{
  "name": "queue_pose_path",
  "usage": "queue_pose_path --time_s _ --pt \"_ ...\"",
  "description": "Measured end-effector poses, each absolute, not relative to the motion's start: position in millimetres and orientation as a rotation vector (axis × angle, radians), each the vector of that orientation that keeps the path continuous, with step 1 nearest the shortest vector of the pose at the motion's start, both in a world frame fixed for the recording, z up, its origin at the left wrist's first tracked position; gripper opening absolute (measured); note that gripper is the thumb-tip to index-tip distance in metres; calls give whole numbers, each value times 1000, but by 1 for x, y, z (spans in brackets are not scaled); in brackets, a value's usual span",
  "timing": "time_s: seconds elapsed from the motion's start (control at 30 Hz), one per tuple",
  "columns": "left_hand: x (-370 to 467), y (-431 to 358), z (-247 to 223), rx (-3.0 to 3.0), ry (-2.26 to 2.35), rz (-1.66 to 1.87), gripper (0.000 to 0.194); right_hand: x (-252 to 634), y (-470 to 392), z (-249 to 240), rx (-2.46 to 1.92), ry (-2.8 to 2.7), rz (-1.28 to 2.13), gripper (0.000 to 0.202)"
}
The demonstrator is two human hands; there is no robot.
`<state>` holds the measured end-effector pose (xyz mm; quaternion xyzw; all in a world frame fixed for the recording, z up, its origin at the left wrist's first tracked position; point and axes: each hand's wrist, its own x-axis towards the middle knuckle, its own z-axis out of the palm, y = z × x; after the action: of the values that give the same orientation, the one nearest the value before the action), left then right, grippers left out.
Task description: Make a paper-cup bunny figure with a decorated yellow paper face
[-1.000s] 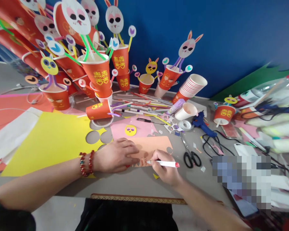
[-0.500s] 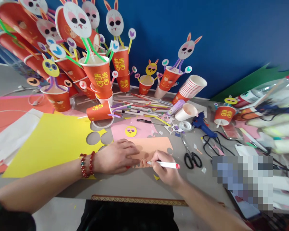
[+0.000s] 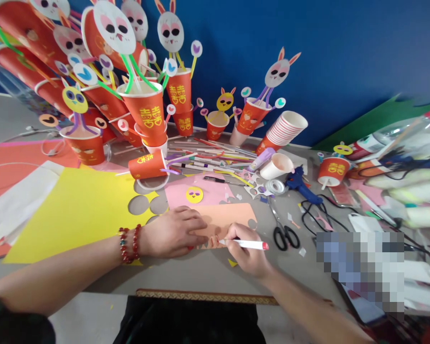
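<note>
Both hands are over an orange paper strip (image 3: 236, 215) on the grey table. My left hand (image 3: 174, 233) lies on the strip's left part, its fingers spread over the paper; something small and red shows under it. My right hand (image 3: 249, 251) pinches a white marker (image 3: 251, 244) with a red end, its tip touching the paper near small drawn outlines (image 3: 214, 240). Just behind the strip, a yellow round face (image 3: 194, 194) rests on pink paper (image 3: 215, 186).
Black-handled scissors (image 3: 285, 236) lie right of the strip, near a blue glue gun (image 3: 303, 186) with its cable. Red cups with rabbit faces (image 3: 146, 114) crowd the back left. Yellow paper (image 3: 75, 215) is under my left wrist. A white cup (image 3: 276, 166) stands behind the scissors.
</note>
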<state>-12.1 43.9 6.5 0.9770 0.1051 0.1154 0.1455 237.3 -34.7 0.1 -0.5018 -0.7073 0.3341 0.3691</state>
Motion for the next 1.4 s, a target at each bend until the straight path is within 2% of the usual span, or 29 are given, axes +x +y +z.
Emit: queue_pose_path --time_s 0.23,0.67,1.4 --pt "-11 44 7 2810 295 326 37 237 -38 1 -1342 -1639 1000 6" --pt "-11 46 6 2793 293 316 37 239 -33 3 -1211 -1797 889 21" --pt "-13 44 4 2812 300 301 38 238 -34 -1 -1237 -1876 853 21"
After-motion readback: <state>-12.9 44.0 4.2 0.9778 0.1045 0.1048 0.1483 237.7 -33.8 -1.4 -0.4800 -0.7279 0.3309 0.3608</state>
